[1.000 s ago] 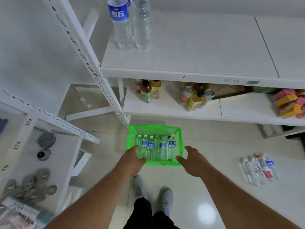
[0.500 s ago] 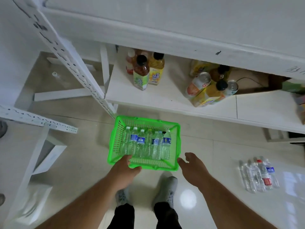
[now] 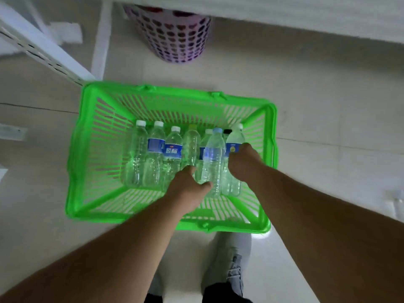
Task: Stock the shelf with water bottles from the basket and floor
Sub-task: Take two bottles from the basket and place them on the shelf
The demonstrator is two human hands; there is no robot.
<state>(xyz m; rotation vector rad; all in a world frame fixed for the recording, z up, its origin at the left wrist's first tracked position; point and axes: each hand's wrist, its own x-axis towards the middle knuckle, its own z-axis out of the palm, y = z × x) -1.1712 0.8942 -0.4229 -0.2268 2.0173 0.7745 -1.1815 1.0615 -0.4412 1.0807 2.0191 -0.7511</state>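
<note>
Roughly eight bottles (image 3: 172,149) lie in one basket (image 3: 74,149) — left grip (image 3: 185,189) and right grip (image 3: 242,162) each hold one.

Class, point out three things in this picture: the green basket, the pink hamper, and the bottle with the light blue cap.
green basket (image 3: 76,149), head view, on its left wall.
pink hamper (image 3: 175,38), head view, on its perforated side.
bottle with the light blue cap (image 3: 212,158), head view, on its clear body.
</note>
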